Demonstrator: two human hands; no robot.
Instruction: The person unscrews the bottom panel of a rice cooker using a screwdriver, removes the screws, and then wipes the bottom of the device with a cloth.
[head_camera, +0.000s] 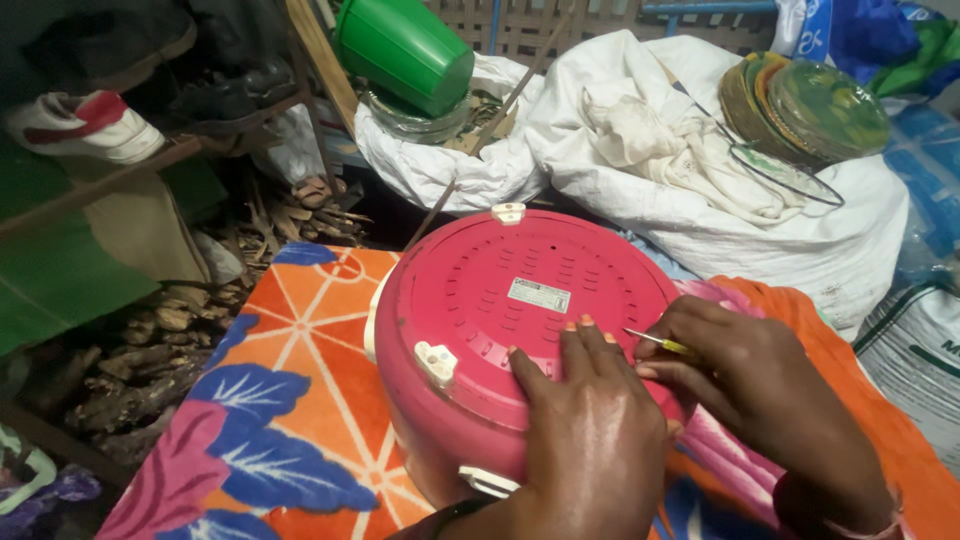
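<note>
While flipped base-up on orange-blue floral cloth (300, 330), pink cooker (500, 320) sits at centre. Left hand (585, 430) spread flat on base at 6 o'clock, steadying, gripping nothing. Right hand (740, 385) at 4 o'clock pinching thin yellow-handled screwdriver (655, 341), tip on base. Base plate not off; prob. early, screw work left. White sacks (700, 190), green bucket (405, 50) at 12, plates (805, 105) at 2, firewood (150, 360) at 9. Nothing blocking tool.

Left hand (590, 425): lay flat, palm down, fingers spread forward. Right hand (745, 375): fingers pinched together (thumb tucked under), wrist angled inward.
</note>
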